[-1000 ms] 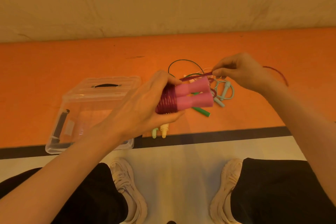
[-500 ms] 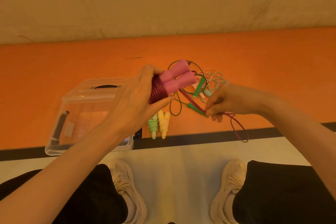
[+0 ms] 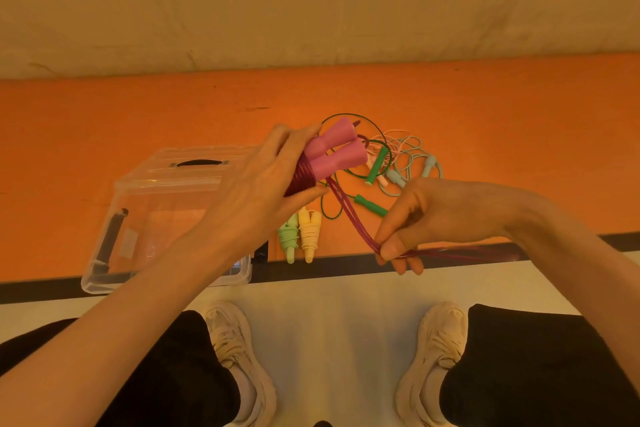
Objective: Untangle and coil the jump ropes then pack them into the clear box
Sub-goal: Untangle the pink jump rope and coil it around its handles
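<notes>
The fingers of the left hand [image 3: 263, 191] are curled around the two pink handles [image 3: 334, 152] and around the dark red cord wound on their lower part; the thumb presses from below and the fingertips lie over the top. The handles point up and to the right, away from the person. From this bundle a doubled length of the red cord [image 3: 349, 215] runs down to the right hand [image 3: 433, 218]. There the thumb and the bent fingers pinch the cord, and its free part goes on to the right, low along the dark line of the floor, where it looks blurred.

The left forearm comes in from the lower left and crosses in front of the clear box [image 3: 152, 204]; the right forearm comes in from the lower right, with the wrist bent toward the middle.

The clear box stands on the orange floor at the left, with a black handle on the lid. I can read no writing on it.

Just right of the box lie two coiled ropes side by side, a light green rope [image 3: 289, 236] and a yellow rope [image 3: 309, 230]. Farther back, behind the hands, lies a loose tangle: a green rope [image 3: 375, 166] and a pale blue rope [image 3: 415, 166] with a thin pinkish cord mixed in. Below, two light sneakers [image 3: 239, 357] and black trousers are seen.
</notes>
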Motion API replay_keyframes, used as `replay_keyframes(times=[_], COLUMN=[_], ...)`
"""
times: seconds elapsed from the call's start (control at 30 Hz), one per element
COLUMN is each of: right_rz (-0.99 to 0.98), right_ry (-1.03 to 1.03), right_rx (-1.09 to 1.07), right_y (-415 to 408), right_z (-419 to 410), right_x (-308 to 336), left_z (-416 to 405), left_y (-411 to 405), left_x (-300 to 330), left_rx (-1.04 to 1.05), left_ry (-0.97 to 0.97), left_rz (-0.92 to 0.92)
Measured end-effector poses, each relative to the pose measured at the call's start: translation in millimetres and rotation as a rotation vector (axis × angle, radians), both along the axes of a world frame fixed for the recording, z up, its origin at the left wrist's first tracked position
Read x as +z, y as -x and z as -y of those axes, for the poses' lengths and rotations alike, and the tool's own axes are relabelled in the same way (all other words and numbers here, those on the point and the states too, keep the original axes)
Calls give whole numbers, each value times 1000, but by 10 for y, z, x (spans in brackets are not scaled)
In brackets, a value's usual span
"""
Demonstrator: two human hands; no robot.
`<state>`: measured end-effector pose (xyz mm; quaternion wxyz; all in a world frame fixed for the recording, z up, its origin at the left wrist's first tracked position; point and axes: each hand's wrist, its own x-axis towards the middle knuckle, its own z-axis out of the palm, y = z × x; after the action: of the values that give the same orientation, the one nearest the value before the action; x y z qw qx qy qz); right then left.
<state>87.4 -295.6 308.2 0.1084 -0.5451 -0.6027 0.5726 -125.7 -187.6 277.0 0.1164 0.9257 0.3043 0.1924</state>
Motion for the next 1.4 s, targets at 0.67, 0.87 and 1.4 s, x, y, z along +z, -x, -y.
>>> replay_keyframes(times=[0.67, 0.87, 1.4], right_rz=[-287, -232, 163], right_ry=[-61, -44, -345], right_rx=[-27, -1, -320], right_y=[546, 606, -635], right_z=[-14, -2, 195], right_x=[34, 47, 483], left_z=[15, 20, -54], left_y=[-10, -2, 41], left_x=[-14, -12, 17], left_rx=[86, 85, 71], left_ry=[-107, -141, -138], left_rz=[-69, -127, -217])
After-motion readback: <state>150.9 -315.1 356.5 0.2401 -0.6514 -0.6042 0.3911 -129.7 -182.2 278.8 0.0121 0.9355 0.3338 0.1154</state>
